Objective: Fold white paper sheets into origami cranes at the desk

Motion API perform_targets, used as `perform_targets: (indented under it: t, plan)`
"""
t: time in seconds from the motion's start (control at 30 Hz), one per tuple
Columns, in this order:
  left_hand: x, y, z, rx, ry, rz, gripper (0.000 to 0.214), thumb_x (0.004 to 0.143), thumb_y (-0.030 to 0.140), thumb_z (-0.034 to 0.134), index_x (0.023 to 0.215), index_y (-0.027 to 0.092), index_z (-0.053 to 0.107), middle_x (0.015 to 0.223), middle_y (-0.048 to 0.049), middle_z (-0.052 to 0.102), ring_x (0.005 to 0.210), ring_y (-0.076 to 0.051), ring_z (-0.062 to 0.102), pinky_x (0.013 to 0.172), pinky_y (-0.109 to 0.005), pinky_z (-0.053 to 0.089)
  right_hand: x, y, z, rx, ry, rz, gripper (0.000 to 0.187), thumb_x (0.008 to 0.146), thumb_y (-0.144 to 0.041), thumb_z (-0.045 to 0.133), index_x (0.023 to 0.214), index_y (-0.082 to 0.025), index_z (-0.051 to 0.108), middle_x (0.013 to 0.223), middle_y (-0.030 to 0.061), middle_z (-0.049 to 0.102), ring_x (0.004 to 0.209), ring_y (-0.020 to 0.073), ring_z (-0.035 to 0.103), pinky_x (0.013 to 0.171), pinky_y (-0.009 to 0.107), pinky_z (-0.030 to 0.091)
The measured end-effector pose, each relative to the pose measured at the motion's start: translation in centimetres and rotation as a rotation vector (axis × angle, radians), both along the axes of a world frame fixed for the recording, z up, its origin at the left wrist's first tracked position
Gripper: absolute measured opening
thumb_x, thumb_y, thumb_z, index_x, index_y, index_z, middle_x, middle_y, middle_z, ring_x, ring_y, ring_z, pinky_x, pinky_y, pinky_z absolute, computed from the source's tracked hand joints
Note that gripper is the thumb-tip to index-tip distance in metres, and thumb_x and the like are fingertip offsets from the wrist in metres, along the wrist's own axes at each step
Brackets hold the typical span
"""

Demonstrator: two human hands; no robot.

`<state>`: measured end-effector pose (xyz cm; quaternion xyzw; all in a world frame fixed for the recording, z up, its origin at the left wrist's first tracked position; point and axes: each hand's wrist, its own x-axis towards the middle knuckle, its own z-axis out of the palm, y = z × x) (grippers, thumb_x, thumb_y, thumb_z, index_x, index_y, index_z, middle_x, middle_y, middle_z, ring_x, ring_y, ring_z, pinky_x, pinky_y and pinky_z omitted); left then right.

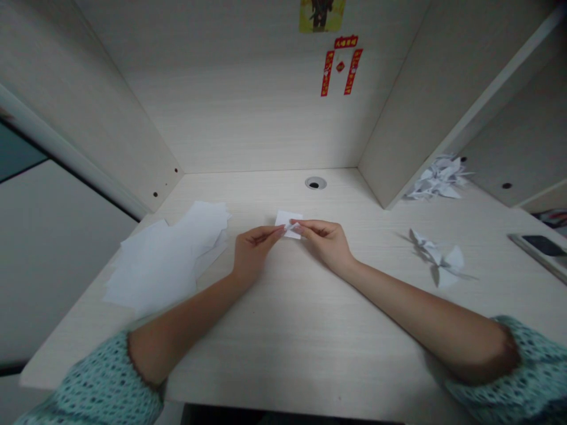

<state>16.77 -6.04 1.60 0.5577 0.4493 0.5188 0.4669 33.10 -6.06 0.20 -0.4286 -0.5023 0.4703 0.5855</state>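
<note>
From my seat I see both hands meeting near the middle of the bench [292, 354], at a small white piece of paper [287, 219] that rests low on the surface. My left hand [253, 249] has its fingertips drawn together, pinching the paper's near left edge. My right hand [326, 238] pinches the edge just beside it from the other side, fingers close together. The two sets of fingertips almost touch. To the left of the left hand lies a loose spread of white sheets [168, 262], overlapping one another. To the right, well apart from the right hand, lies a folded paper crane [439, 261], and farther back a pile of similar folded cranes [437, 179] sits against the side panel. A round cable hole [315, 183] lies behind the paper, near the back wall, and red paper decorations [341, 68] hang on that wall.
</note>
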Motion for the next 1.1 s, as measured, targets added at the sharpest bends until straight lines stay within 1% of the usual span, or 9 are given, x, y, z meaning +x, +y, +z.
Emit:
perform_targets:
  t: [0.2,0.5,0.6,0.7,0.87,1.1]
  plan:
    - [0.03,0.05,-0.08,-0.042,0.004,0.026,0.026,0.064,0.032,0.076,0.087,0.019,0.075,0.090,-0.0066,0.074,0.085,-0.021,0.068,0.084,-0.034,0.051,-0.13,-0.11,-0.13,-0.053,0.031,0.021,0.017,0.068,-0.037,0.073,0.079,-0.024,0.076,0.084,0.0032,0.075,0.076,0.0180,0.068,0.076,0.032,0.051]
    - [-0.01,0.12,-0.04,-0.031,0.034,0.021,0.022,0.065,0.033,0.075,0.084,0.020,0.075,0.087,-0.0054,0.074,0.083,-0.021,0.068,0.081,-0.034,0.052,-0.28,-0.09,-0.03,-0.111,0.153,0.047,0.013,0.065,-0.032,0.076,0.076,-0.026,0.076,0.081,0.0017,0.075,0.074,0.0140,0.066,0.076,0.029,0.049]
    - [-0.07,0.18,-0.14,-0.041,0.027,0.012,0.023,0.064,0.033,0.076,0.084,0.020,0.075,0.086,-0.0053,0.074,0.083,-0.021,0.068,0.081,-0.034,0.052,-0.30,-0.07,-0.03,-0.120,0.159,0.032,0.014,0.063,-0.032,0.078,0.075,-0.025,0.076,0.079,0.0023,0.075,0.072,0.0150,0.066,0.075,0.030,0.050]
    - [-0.07,0.23,-0.22,-0.067,0.010,0.002,0.023,0.064,0.032,0.076,0.084,0.020,0.075,0.087,-0.0054,0.074,0.084,-0.022,0.068,0.083,-0.034,0.052,-0.40,-0.09,-0.05,-0.131,0.171,0.012,0.015,0.062,-0.033,0.078,0.074,-0.024,0.075,0.081,0.0035,0.075,0.074,0.0166,0.067,0.078,0.033,0.050]
    - [0.07,0.30,-0.27,-0.102,-0.039,-0.007,0.023,0.063,0.032,0.077,0.083,0.021,0.075,0.088,-0.0057,0.074,0.085,-0.021,0.068,0.084,-0.035,0.051,-0.63,-0.20,0.01,-0.161,0.223,0.005,0.014,0.061,-0.033,0.078,0.072,-0.024,0.075,0.081,0.0033,0.075,0.076,0.0165,0.067,0.080,0.033,0.050]
    - [-0.15,0.76,-0.91,-0.154,-0.110,0.009,0.028,0.061,0.032,0.078,0.086,0.021,0.075,0.084,-0.0046,0.074,0.073,-0.014,0.065,0.077,-0.029,0.052,-0.72,-0.44,0.21,-0.135,0.191,-0.027,0.017,0.060,-0.035,0.079,0.073,-0.023,0.075,0.081,0.0041,0.075,0.074,0.0181,0.067,0.077,0.035,0.052]
